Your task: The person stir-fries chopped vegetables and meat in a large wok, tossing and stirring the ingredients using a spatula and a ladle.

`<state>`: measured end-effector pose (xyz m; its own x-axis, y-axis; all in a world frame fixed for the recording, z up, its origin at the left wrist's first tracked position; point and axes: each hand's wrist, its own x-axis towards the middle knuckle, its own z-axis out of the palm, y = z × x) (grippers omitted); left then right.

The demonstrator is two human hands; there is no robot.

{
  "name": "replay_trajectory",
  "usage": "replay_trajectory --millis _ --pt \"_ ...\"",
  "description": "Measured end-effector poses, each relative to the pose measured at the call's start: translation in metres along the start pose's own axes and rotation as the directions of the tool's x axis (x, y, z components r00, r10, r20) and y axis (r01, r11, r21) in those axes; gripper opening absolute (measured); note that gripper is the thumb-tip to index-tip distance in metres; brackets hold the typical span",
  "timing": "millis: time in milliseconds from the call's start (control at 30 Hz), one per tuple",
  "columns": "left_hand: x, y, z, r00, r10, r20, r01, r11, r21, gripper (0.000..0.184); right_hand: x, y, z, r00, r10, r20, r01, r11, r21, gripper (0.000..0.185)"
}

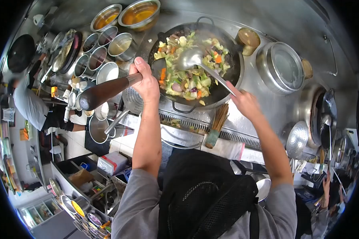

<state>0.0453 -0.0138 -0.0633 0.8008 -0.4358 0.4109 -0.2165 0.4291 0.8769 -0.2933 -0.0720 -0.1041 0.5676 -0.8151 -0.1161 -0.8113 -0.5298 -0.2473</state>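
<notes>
My left hand is wrapped round the wooden handle of a spatula. Its dark blade reaches the left side of a large black wok. In my right hand is the handle of a metal ladle, whose bowl is over the middle of the food. Mixed chopped vegetables fill the wok: pale green cabbage-like pieces, orange carrot-like pieces and some purple bits. Faint steam hangs above the far side.
Metal pots and two bowls of amber liquid stand left of the wok. A bamboo brush lies at the stove's front edge. To the right are a lidded pot and a strainer. Another person stands far left.
</notes>
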Motion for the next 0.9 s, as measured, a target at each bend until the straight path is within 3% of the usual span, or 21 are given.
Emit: replay_trajectory --millis 100,167,233,267,300,367,400,500,600,633,700,800,900 --pt "0.006 0.005 0.002 1.000 0.018 0.008 -0.018 1.000 -0.008 0.044 -0.041 0.021 -0.009 0.997 -0.045 -0.069 0.046 0.999 0.022 0.054" --pt "0.007 0.010 0.014 0.999 0.027 0.026 -0.026 1.000 -0.016 0.044 -0.066 0.016 -0.023 0.986 -0.014 -0.167 0.049 0.977 0.207 0.056" --pt "0.000 0.014 0.037 1.000 0.007 0.029 -0.005 0.997 -0.081 0.043 -0.067 0.004 -0.002 0.945 -0.054 -0.323 0.177 0.914 0.364 0.059" --pt "-0.005 0.017 0.052 0.998 -0.010 0.063 0.023 0.979 -0.203 0.040 -0.065 -0.004 0.005 0.953 -0.063 -0.296 0.163 0.931 0.327 0.058" --pt "-0.004 0.013 0.057 0.997 -0.010 0.070 0.025 0.978 -0.207 0.040 -0.065 -0.010 0.003 0.958 -0.094 -0.271 0.155 0.964 0.214 0.057" --pt "0.003 0.004 0.058 0.986 0.129 0.103 -0.134 0.990 0.048 0.040 -0.074 -0.002 0.003 0.985 -0.086 -0.150 0.094 0.994 0.053 0.057" --pt "0.006 0.010 0.053 0.982 0.154 0.105 -0.167 0.978 0.126 0.041 -0.081 0.005 0.004 0.986 -0.079 -0.150 0.089 0.994 0.058 0.057" --pt "0.012 0.023 0.029 0.983 0.173 0.062 -0.177 0.982 0.065 0.038 -0.105 0.025 0.000 0.993 -0.040 -0.108 0.050 0.995 0.091 0.056" --pt "0.004 0.027 -0.012 0.989 0.146 -0.028 -0.142 0.985 0.095 0.039 -0.102 0.028 -0.014 0.982 0.081 -0.171 0.011 0.878 0.478 0.052" --pt "0.001 0.025 -0.022 0.989 0.139 -0.058 -0.134 0.987 0.093 0.041 -0.094 0.026 -0.018 0.982 0.077 -0.171 0.014 0.880 0.474 0.052" --pt "-0.004 0.019 -0.033 0.986 0.139 -0.092 -0.128 0.986 0.111 0.044 -0.066 0.023 -0.027 0.968 0.249 -0.018 -0.194 0.797 0.572 0.051" --pt "-0.007 0.008 -0.035 0.991 0.034 -0.129 -0.013 0.987 0.159 0.044 -0.004 0.027 -0.017 0.967 0.234 -0.096 -0.133 0.794 0.593 0.049" --pt "-0.004 -0.016 -0.037 0.983 0.030 -0.178 0.007 0.979 0.205 0.047 0.066 0.022 -0.009 0.964 0.189 -0.187 -0.064 0.848 0.526 0.049"
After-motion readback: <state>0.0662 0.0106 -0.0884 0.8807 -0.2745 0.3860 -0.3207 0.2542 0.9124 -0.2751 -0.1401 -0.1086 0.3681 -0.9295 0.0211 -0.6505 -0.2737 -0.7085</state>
